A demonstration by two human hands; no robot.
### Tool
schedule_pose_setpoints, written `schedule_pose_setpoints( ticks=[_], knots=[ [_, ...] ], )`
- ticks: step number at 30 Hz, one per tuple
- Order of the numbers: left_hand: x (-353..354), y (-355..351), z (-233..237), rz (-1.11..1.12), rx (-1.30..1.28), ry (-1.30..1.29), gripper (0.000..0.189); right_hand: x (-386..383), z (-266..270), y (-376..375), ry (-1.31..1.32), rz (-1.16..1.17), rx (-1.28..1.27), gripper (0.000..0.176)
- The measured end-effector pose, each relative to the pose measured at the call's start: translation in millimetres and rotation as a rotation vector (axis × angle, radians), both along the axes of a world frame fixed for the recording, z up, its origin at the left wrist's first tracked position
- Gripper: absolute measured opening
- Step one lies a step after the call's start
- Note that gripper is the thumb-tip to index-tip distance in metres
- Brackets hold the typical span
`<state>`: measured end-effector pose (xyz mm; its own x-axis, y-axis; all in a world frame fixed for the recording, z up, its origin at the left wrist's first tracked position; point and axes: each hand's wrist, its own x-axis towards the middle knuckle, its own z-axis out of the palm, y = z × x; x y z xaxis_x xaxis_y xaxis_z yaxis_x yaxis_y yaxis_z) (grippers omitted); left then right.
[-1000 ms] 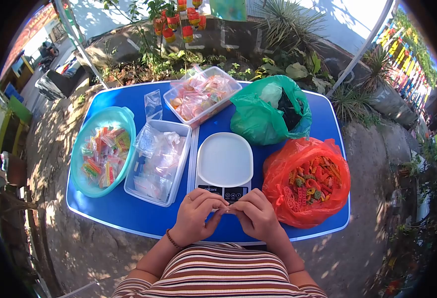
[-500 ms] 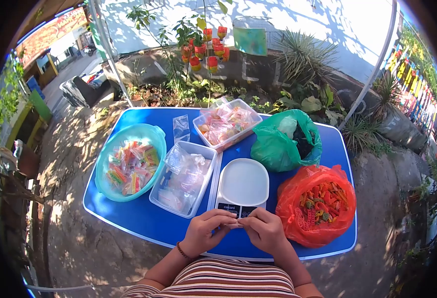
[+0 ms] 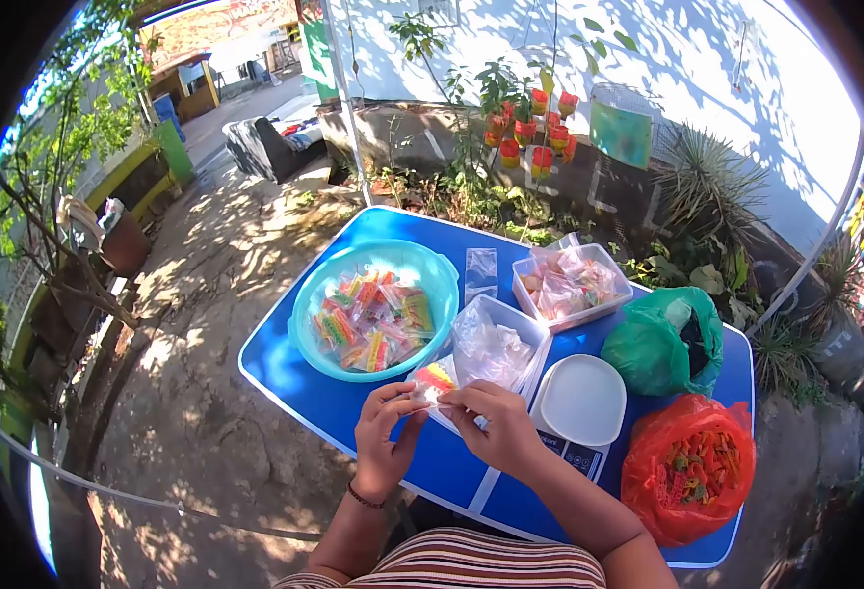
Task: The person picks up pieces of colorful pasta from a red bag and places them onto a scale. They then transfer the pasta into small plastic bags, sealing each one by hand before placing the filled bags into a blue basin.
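Between my two hands a small clear packet (image 3: 435,381) with red and yellow pieces is pinched at its near edge. My left hand (image 3: 387,439) grips its left side and my right hand (image 3: 488,424) its right side. They are above the front of a white tub (image 3: 540,351) of clear plastic bags. Left of the tub, a turquoise basin (image 3: 300,339) holds several filled packets. The kitchen scale (image 3: 579,454) with a white lid-like tray (image 3: 583,400) on top lies to the right of my right hand.
Behind stands another clear tub (image 3: 620,296) with packets, and an empty bag (image 3: 481,273) lies near it. On the right are a green plastic bag (image 3: 648,344) and a red bag (image 3: 648,481) of colourful pieces. All rest on a blue table (image 3: 289,388).
The view has turned left. My hands have moved from in front of the scale to the front of the white tub, and the colourful packet between them now shows.
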<state>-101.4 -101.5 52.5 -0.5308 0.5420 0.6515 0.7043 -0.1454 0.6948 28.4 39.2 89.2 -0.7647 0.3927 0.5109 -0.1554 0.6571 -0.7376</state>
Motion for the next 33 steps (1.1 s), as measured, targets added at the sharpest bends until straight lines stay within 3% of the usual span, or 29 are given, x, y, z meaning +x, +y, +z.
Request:
schedule_pose_setpoints(
  ticks=[3,7,9,12,13,18,25,33],
  knots=[
    [-21.8,-4.4,-14.6,0.055,0.009,-0.139,0.018,-41.0,-12.8,-3.9,0.031,0.030,-0.021,0.013],
    [-60.2,0.5,-33.5,0.119,-0.068,0.030,0.025,-81.7,-30.5,4.7,-0.046,-0.001,0.008,0.020],
    [-77.9,13.1,-33.0,0.184,-0.180,0.191,0.035,-95.4,-41.6,9.8,0.005,-0.006,0.048,0.030],
    [-78.8,21.7,-28.5,0.312,-0.508,0.344,0.050,-98.5,-42.7,7.0,-0.276,-0.198,0.291,0.047],
    [-76.9,23.0,-26.1,0.359,-0.642,0.384,0.055,-95.8,-44.1,8.4,-0.299,-0.160,0.294,0.051],
    [-51.7,17.7,-32.1,0.170,-0.645,0.358,0.059,-55.4,-46.7,8.7,-0.429,-0.116,0.344,0.059],
    [17.6,35.2,-23.9,-0.149,-0.508,0.364,0.055,50.6,-40.4,2.7,-0.436,-0.370,0.395,0.050],
    [99.4,96.8,-19.3,-0.586,-0.478,0.462,0.053,178.2,-33.1,9.5,-0.437,-0.849,0.370,0.043]
  ],
)
